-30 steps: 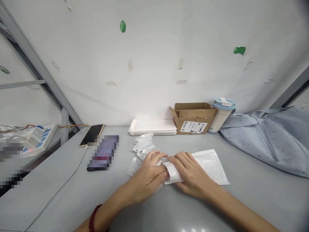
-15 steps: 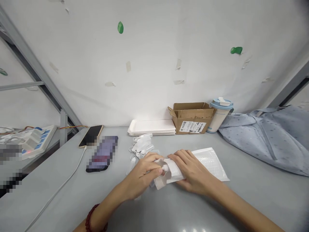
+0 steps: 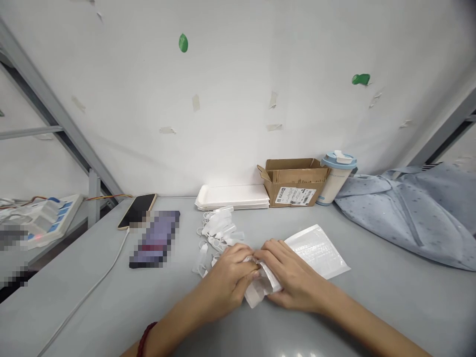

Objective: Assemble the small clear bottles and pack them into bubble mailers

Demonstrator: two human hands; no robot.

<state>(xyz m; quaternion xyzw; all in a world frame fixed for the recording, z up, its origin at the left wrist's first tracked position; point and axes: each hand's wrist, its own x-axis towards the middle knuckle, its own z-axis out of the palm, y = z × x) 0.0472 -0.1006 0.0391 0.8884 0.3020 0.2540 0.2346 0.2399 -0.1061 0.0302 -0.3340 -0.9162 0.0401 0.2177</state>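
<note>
A white bubble mailer [image 3: 316, 250] lies at a slant on the table, its mouth facing left and held spread. My right hand [image 3: 292, 275] is closed around the mailer just behind that mouth, thumb below and fingers on top. At the mouth my left hand [image 3: 232, 277] is closed, with fingertips partly inside the mailer; whatever they pinch is hidden. Just behind my left hand lies a loose pile of small translucent plastic bottles [image 3: 219, 223] with white looped straps, partly covered by the hand.
Against the wall stand a stack of white mailers [image 3: 232, 196], an opened cardboard box [image 3: 293, 186] and a lidded cup [image 3: 334, 181]. Blue-grey fabric [image 3: 401, 213] lies at right. Two phones, one black-screened [image 3: 137, 210], one purple [image 3: 159, 235], a white cable [image 3: 92, 290] and a power strip [image 3: 55, 220] are at left.
My left fingers have gone further into the mailer's mouth, and the white bottle tip seen in them before is now out of sight. The mailer's mouth has tipped down toward me.
</note>
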